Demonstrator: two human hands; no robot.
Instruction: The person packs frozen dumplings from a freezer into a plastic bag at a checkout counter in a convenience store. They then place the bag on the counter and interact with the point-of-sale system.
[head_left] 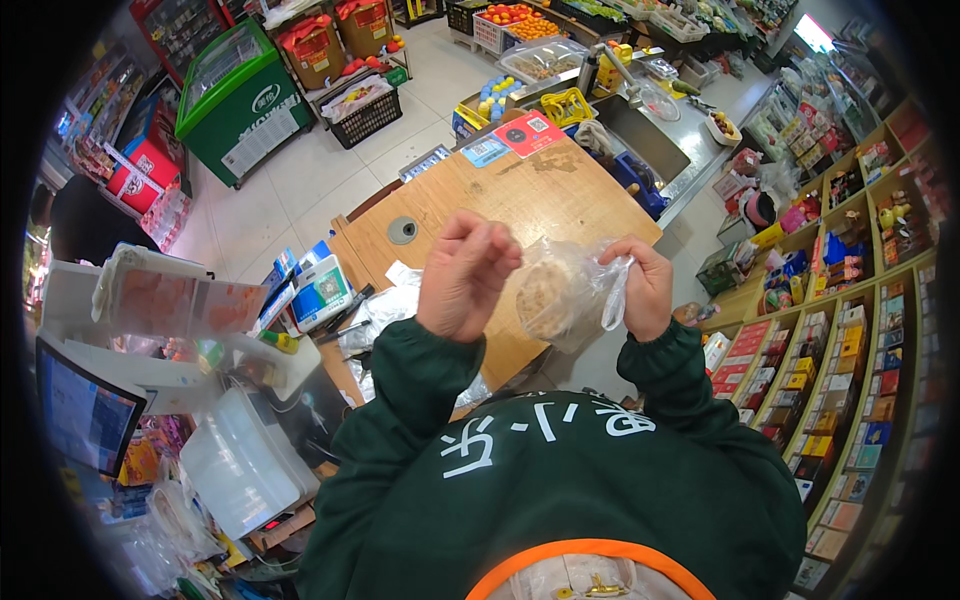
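A clear plastic bag (585, 318) hangs over the near edge of the wooden counter, with round, pale tan, flat pieces inside that look like bread or crackers. My right hand (643, 282) grips the bag's gathered top and handle at its right side. To the left of the bag, my left hand (466, 275) is raised with its fingers curled and pinched together. Its fingertips come close to the bag's upper left, and anything between them is too small or hidden to make out. Dark green sleeves cover both forearms.
The wooden counter (440, 205) carries a red payment card (530, 133) at its far edge. Left of me are a code stand (322, 290), a screen (85, 405) and a white scale (235, 460). Shelves of small boxes (830, 400) curve along my right. A metal sink (640, 140) lies beyond.
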